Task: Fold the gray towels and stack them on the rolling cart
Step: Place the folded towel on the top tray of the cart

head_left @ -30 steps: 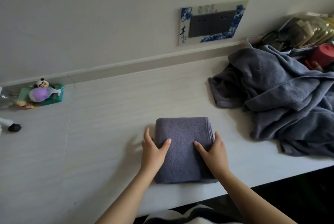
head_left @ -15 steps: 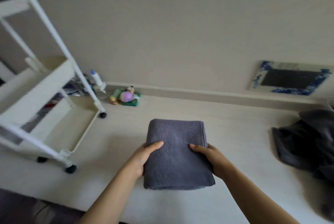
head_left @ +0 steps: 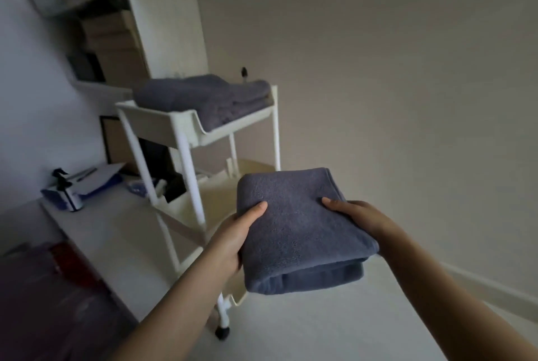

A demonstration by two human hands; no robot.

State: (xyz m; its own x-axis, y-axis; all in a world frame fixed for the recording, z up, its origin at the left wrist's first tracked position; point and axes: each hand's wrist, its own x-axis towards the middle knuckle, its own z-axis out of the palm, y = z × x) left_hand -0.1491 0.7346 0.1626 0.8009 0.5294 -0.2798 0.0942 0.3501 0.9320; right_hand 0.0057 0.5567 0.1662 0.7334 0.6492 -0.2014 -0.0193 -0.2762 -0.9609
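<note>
I have the folded gray towel (head_left: 300,229) held up in the air between both hands, low and right of centre in my view, in front of the rolling cart (head_left: 198,128). My left hand (head_left: 233,238) grips its left edge, thumb lying on top and fingers tucked under; my right hand (head_left: 361,221) grips the right edge the same way. Both grips are clamped on the cloth.

The cart's top tray, up at about 11 o'clock from the bundle, already carries a stack of folded towels (head_left: 203,95). To land this one well, I judge I should keep the bundle level and the pinch even on both sides so the layers do not slide open, lift it clear of the tray's raised rim, and set it square on the stack with edges matched. Then I should draw my lower fingers out sideways slowly, pressing lightly from above, so the fold underneath does not drag out. The cart is on wheels, so a shove against the rim may roll it; a gentle downward placement seems safer.

Half a second ago the bundle was just above the tabletop with only the cart's lower trays at 9 o'clock. Now my view has swung left, the bundle is higher and nearer the cart, and the stacked tray shows. A second ago the towel lay flat on the tabletop under my hands.
</note>
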